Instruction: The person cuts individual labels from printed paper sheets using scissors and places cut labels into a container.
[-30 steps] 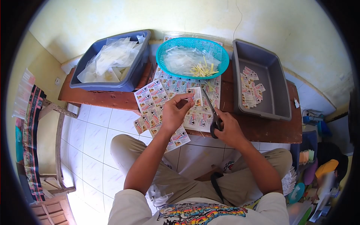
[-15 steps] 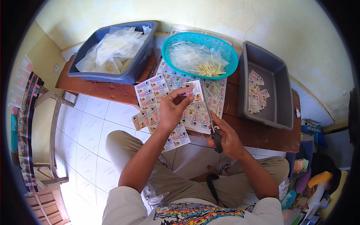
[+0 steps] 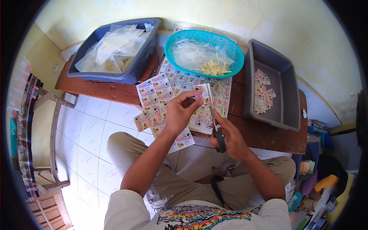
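Observation:
My left hand (image 3: 183, 111) pinches a small printed label (image 3: 206, 96) between thumb and fingers above the bench. In my right hand (image 3: 232, 140) are black-handled scissors (image 3: 219, 141), their blades pointing up along the label's right edge. Whether the blades are fully closed I cannot tell. Beneath both hands lie printed label sheets (image 3: 155, 90), some overlapping and hanging past the bench's front edge. Several cut labels (image 3: 263, 96) lie in the grey tub to the right.
A blue-grey tub (image 3: 115, 78) at the left holds translucent plastic bags (image 3: 115, 44). The turquoise basket (image 3: 239, 63) contains clear bags and yellow strips (image 3: 214, 69). At the right stands the grey tub (image 3: 281, 73). All rest on a brown wooden bench (image 3: 260, 136). Another person (image 3: 331, 180) is at lower right.
The scissors' blades have come up against the right side of the label, where they were lower and apart from it. My left hand has shifted slightly right.

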### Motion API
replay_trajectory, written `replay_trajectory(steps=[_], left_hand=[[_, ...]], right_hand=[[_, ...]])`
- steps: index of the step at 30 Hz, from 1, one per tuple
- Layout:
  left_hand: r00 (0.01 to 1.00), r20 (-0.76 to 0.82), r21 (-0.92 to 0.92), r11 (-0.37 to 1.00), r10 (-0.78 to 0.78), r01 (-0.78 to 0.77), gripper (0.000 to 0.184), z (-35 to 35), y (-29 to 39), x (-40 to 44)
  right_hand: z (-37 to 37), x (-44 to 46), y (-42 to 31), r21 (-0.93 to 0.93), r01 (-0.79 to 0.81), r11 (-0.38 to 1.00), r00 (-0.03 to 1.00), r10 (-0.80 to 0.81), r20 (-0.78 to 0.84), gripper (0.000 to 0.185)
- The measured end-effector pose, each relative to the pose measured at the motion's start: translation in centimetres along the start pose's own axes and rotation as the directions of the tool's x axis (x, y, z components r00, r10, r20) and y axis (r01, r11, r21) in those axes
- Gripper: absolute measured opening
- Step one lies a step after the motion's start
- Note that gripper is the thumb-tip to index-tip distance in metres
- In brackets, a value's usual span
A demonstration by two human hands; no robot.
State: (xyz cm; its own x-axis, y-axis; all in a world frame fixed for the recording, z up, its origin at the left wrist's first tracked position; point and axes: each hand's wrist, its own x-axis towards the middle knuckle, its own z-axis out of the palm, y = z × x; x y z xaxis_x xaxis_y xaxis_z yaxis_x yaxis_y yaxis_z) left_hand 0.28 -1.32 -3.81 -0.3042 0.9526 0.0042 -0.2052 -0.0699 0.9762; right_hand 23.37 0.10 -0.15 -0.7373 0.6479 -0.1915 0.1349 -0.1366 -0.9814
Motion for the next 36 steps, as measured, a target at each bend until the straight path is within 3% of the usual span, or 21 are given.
replay_trajectory(steps=[7, 12, 36], left_hand=[[1.0, 0.01, -0.003, 1.0, 0.027, -0.027, 0.03, 0.07, -0.24, -0.01], [1.0, 0.007, 0.091, 0.996, 0.002, -0.002, 0.031, 0.07, -0.02, -0.18], [1.0, 0.021, 0.056, 0.998, 0.014, -0.015, 0.031, 0.48, -0.47, -0.39]], right_hand=[[-0.1, 0.01, 0.02, 0.036, 0.009, 0.999, 1.0, -0.008, -0.015, 0.099], [-0.02, -0.14, 0.08, 0.044, 0.0, 0.999, 1.0, 0.001, -0.022, 0.099], [-0.01, -0.29, -0.12, 0.071, -0.013, 0.997, 0.999, 0.016, -0.037, 0.099]])
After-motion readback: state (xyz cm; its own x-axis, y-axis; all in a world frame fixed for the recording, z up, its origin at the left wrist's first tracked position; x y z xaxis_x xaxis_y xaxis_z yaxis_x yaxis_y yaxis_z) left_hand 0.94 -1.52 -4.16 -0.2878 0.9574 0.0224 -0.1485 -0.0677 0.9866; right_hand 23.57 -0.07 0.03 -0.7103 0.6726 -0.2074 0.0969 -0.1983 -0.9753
